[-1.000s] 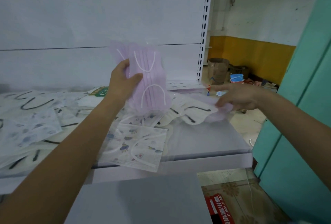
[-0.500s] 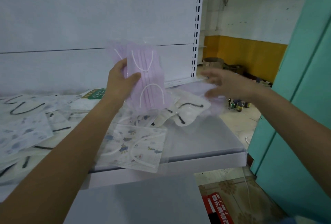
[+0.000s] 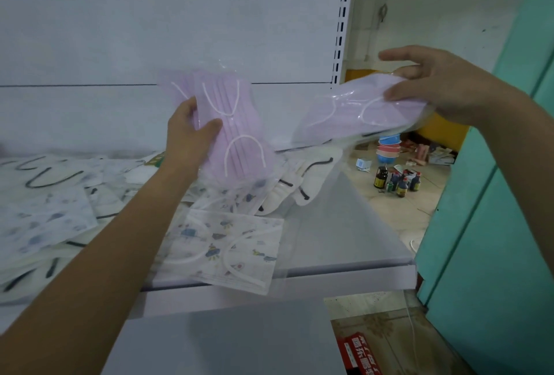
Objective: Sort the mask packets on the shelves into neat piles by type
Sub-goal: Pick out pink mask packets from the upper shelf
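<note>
My left hand (image 3: pixel 190 135) grips a small stack of purple mask packets (image 3: pixel 236 132), held upright above the shelf. My right hand (image 3: pixel 431 84) pinches another purple mask packet (image 3: pixel 353 111) by its right end, lifted in the air and tilted toward the left stack. Below them the white shelf (image 3: pixel 344 224) holds a mess of packets: a cartoon-print mask packet (image 3: pixel 227 248) near the front edge, white masks with black straps (image 3: pixel 302 176) behind it, and more printed and black-strap packets (image 3: pixel 45 212) to the left.
The shelf's right part is bare grey-white surface. A lower shelf (image 3: pixel 224 338) juts out beneath. A slotted upright post (image 3: pixel 341 21) bounds the back panel. Right of it, dark bottles (image 3: pixel 395 182) and bowls sit on the floor; a teal wall (image 3: pixel 494 224) stands close.
My right hand has lifted a purple packet off the shelf's right side and raised it up toward the stack held by my left hand. The left hand has stayed almost still.
</note>
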`<state>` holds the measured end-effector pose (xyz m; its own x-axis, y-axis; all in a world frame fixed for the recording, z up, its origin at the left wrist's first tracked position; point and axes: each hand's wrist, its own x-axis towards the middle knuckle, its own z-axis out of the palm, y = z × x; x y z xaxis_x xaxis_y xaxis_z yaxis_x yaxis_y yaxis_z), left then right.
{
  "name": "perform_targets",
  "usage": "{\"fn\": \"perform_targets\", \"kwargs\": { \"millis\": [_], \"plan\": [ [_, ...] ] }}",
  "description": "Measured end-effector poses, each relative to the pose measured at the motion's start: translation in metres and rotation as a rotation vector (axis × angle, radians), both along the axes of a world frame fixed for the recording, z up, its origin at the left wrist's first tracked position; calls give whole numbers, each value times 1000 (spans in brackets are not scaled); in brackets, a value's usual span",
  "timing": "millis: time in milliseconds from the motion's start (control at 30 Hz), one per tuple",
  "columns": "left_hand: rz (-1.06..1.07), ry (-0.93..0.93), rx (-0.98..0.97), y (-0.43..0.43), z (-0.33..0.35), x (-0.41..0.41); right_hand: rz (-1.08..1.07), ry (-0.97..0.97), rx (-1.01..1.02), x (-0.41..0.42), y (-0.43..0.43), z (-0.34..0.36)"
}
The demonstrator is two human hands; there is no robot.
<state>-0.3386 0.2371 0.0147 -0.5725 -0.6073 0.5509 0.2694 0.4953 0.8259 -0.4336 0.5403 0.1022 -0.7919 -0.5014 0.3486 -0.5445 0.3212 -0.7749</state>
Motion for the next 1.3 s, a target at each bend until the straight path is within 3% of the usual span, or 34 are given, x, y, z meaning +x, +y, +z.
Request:
{"fn": "perform_targets", "kwargs": {
  "millis": [233,367,433,567,667,767,933,1000,1100,1200,1300],
  "plan": [
    [-22,23,9,1,0,2,-98,-116,-342,-6,0,3],
    [-44,30,-34,2,0,1,-97,-246,-389,-10,-32,-34],
    [0,36,-11,-2,0,2,-133,-271,-284,-12,-52,-60],
    [130,72,20,-19,0,12,-104,-246,144,-15,-80,-98],
    [199,102,63,-29,1,19,-128,4,290,-16,-88,-109],
    [193,103,72,-34,2,23,-99,58,16,-13,-90,-103],
    [138,41,-7,-23,6,19,19,-203,-512,5,-102,-79],
    [28,30,59,-11,8,14,64,-280,-538,19,-117,-76],
    [-106,10,140,5,7,5,114,-316,-417,32,-142,-86],
    [-10,-30,0,10,3,0,131,-297,-292,28,-147,-90],
    [22,-60,0,6,-3,-1,24,-280,-287,-6,-128,-80]
  ]
}}
